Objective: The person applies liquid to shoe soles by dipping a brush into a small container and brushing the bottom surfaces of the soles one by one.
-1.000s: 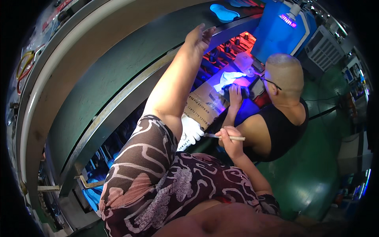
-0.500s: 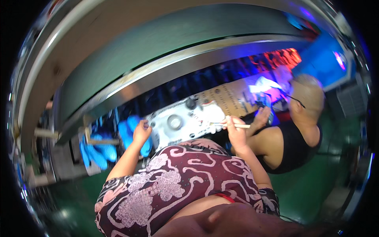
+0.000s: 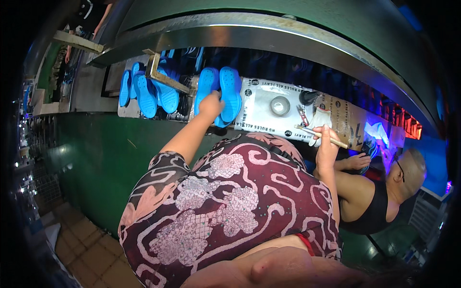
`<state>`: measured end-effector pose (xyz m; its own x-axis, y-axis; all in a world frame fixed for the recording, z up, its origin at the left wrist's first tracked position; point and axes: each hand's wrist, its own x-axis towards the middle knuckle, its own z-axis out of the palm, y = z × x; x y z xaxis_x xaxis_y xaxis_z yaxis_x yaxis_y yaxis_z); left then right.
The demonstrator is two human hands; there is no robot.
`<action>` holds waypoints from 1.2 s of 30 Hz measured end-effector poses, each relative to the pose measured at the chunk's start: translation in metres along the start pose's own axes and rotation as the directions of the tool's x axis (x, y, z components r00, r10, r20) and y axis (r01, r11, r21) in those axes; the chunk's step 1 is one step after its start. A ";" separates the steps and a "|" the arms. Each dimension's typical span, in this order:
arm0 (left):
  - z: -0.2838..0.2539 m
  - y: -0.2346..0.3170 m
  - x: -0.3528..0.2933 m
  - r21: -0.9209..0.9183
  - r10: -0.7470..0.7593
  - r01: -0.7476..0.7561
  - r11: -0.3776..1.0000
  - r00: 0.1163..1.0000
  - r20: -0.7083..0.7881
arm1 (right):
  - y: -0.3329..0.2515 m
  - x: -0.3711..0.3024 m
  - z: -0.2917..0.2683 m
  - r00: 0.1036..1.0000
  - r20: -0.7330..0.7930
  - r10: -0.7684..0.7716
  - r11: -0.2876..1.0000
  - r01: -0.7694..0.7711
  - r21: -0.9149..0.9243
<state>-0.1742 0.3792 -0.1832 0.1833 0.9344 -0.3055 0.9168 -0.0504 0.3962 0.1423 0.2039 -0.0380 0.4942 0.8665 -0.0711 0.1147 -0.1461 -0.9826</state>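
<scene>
My left hand (image 3: 211, 105) is closed over the near part of a blue shoe sole (image 3: 206, 81), its fingertips partly hidden. A second blue shoe sole (image 3: 230, 93) lies right beside it, dotted with small holes. In my right hand (image 3: 326, 138) is a thin brush (image 3: 339, 142) with a pale wooden handle, its bristles pointing left over a white printed work surface (image 3: 257, 113). A round grey dish (image 3: 280, 106) sits on that surface. Near the brush are a white glove (image 3: 321, 118), a small red-handled tool (image 3: 302, 114) and a black cup (image 3: 307, 97).
More blue soles (image 3: 145, 96) lie to the left, by a wooden bracket (image 3: 165, 79). A metal rail (image 3: 230, 20) runs along the far side. To my right a co-worker (image 3: 372, 197) handles a shoe under violet light. Brown printed cardboard (image 3: 343, 115) adjoins the white surface.
The view has swung left, so the work surface now sits further right. My left hand has moved from the white surface's edge onto the blue soles. My right hand still holds the brush.
</scene>
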 end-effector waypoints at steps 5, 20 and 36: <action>0.020 0.003 0.017 0.101 -0.139 0.127 0.987 0.981 0.133 | 0.011 -0.001 0.008 1.000 -0.010 -0.028 1.000 0.027 -0.004; -0.057 0.039 -0.080 -0.960 0.169 0.242 0.141 0.949 0.265 | 0.002 0.016 0.013 0.998 0.060 -0.019 0.992 0.011 0.122; -0.078 0.150 -0.090 -0.855 0.291 -0.341 0.391 0.927 -0.237 | -0.050 0.028 0.038 0.641 0.351 -0.682 0.639 0.757 -0.140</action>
<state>-0.0808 0.3148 -0.0281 0.3529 0.9349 0.0374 -0.0073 -0.0372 0.9993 0.1174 0.2540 0.0028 -0.0639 0.8228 0.5647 0.5676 0.4954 -0.6576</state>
